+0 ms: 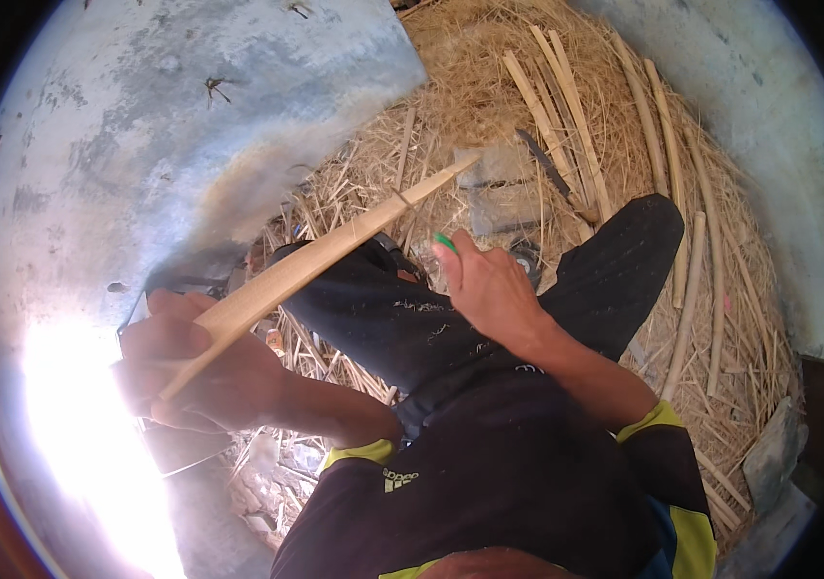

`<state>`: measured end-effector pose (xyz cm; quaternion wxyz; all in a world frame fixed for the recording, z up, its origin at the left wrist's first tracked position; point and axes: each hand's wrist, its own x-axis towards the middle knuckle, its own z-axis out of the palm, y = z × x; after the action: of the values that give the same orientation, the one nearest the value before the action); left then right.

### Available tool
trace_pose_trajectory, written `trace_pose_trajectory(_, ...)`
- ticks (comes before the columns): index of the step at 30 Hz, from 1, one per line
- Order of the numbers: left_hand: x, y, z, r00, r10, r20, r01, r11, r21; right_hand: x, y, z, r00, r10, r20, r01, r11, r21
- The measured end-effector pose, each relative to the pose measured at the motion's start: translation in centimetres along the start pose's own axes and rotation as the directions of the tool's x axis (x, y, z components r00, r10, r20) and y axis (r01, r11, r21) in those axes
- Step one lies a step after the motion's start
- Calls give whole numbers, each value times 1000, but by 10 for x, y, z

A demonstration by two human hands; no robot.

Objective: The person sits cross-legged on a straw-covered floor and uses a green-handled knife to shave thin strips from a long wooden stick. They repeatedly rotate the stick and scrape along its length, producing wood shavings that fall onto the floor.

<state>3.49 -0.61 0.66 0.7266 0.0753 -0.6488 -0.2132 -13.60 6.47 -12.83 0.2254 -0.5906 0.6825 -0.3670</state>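
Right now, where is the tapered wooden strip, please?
In the head view, the tapered wooden strip slants left of centre from the left hand, over one knee.

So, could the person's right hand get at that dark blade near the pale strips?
Probably yes: the right hand seems to have a free way to the dark blade, lying ahead beside pale strips. But it holds a green object, which might need putting down first.
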Motion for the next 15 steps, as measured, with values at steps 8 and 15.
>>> trace_pose_trajectory(8,-1,3,3,999,-34,13,32,997,75,12,13,10,1000,3,-23,-1,996,94)
trace_pose_trajectory(15,-3,8,2,996,30,-85,-7,967,256,16,-2,12,1000,-23,8,20,968,251)
